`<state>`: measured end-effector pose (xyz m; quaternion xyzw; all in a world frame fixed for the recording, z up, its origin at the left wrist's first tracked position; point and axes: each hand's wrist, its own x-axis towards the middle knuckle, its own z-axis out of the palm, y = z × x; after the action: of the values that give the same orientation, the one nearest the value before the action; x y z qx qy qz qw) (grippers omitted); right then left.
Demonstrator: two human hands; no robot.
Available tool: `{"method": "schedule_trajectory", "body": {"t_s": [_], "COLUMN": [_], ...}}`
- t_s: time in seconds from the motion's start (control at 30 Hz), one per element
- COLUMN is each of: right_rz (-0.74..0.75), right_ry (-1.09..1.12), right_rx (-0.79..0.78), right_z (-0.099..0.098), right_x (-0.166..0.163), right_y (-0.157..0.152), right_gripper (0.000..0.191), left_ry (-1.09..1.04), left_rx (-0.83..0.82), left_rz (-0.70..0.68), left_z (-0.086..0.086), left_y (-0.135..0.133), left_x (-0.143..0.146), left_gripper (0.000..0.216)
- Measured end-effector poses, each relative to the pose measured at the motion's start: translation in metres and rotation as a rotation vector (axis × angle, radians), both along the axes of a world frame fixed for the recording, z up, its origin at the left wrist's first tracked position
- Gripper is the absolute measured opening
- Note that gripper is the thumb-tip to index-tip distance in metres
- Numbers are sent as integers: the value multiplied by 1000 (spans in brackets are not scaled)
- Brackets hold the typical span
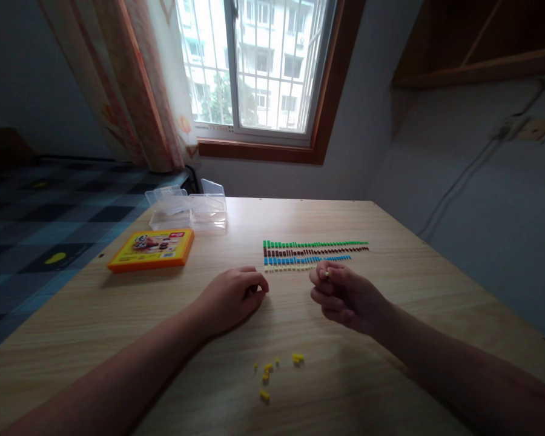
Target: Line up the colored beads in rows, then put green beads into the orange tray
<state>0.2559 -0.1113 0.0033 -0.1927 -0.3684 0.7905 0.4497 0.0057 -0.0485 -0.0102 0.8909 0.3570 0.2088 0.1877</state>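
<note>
Far left, a checked bedcover (54,212) adjoins the wooden tabletop (95,327). On the tabletop lies an orange-and-yellow box (149,249), with open clear plastic cases (209,219) behind it. The left hand (234,293) rests on the wood, fingers curled (whether they pinch anything cannot be told). Nearer the camera, small yellow pieces (268,367) lie loose. Beyond the hands run rows of tiny pieces: green row (300,245), dark red row (315,251), blue row (300,260), cream row (288,268). The right hand (347,297), near the cream row's right end, has thumb and forefinger clamped on a pale yellow piece (327,274).
</note>
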Motion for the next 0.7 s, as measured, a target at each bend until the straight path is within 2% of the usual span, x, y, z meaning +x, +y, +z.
{"method": "schedule_trajectory", "body": {"t_s": [0.1, 0.17, 0.23, 0.37, 0.43, 0.57, 0.7], "right_rz": [-30, -67, -120, -271, -263, -246, -211], "right_ry": [-54, -174, -412, -1115, -1382, -1646, -1665], "right_rx": [26, 107, 289, 840, 996, 1062, 1052], "right_z": [-1, -1, 1, 8, 8, 1, -5], "right_x": [3, 11, 24, 56, 68, 78, 80], "right_y": [2, 8, 17, 38, 45, 52, 55], "right_gripper": [25, 26, 24, 12, 8, 15, 16], "left_ry": [4, 3, 2, 8, 11, 13, 9], "left_rx": [-6, -10, -11, 1, 7, -5, -23], "left_rz": [0, 0, -1, -6, -4, -2, 3], "left_z": [1, 1, 0, 0, 0, -1, 0], "left_y": [0, 0, 0, -1, -1, 0, 0], "left_x": [0, 0, 0, -1, -1, -1, -1], "left_gripper": [16, 16, 16, 16, 16, 17, 17]}}
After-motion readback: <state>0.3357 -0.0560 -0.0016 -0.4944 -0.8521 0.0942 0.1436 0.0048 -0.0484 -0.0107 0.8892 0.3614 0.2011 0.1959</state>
